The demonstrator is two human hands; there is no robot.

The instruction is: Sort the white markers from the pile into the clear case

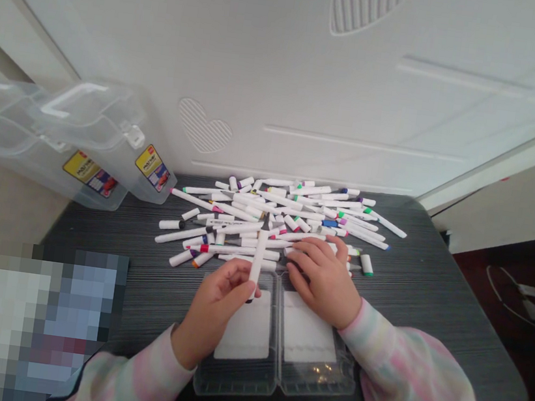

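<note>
In my left hand (217, 305) I hold a white marker (259, 255) nearly upright, its bare dark tip pointing up and its black end at the bottom. Thumb and fingers are closed around its lower part. My right hand (321, 276) reaches over the near right side of a pile of white markers and loose caps (267, 200); its fingers are spread, with the fingertips at the pile. Whatever lies beneath those fingers is partly hidden. Below both hands an opened clear plastic case (234, 380) lies flat, with white panels in its two halves.
Two clear plastic marker boxes (105, 159) with yellow labels stand at the left rear of the dark table (447, 329). A white panel (358, 107) with raised hearts rises behind the pile. A loose cap with a green end (366, 265) lies at right. Something pixelated (69, 319) sits at lower left.
</note>
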